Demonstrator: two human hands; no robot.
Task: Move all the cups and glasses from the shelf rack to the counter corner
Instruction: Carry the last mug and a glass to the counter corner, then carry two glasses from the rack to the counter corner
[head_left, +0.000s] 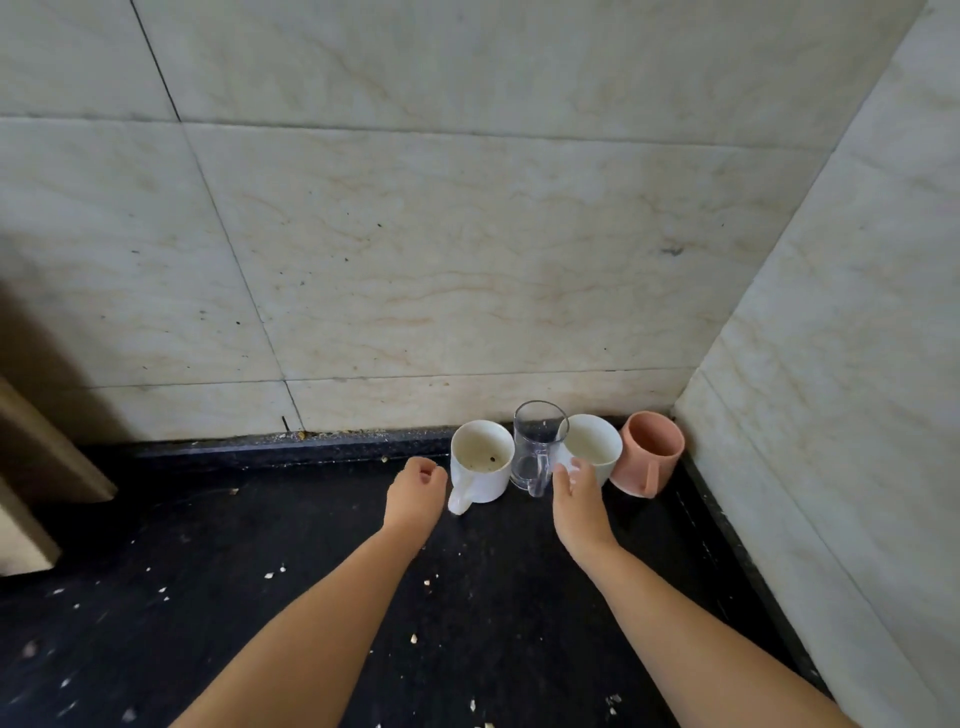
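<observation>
With both hands holding nothing, the loosely curled left hand (418, 480) is hovering beside the white mug (480, 462) at the counter (311, 545) corner, risking knocking its handle.

4 drinking vessels stand in a row in the corner of a black speckled counter (311, 597), against pale marble wall tiles (467, 260): a white ceramic mug (480, 462), a clear glass mug (537, 447), a second white ceramic cup (595, 447) and a pink plastic cup (649, 452). The left hand (415, 493), fingers loosely curled, hovers beside the first mug. The right hand (579, 499) reaches to the second white cup.
</observation>
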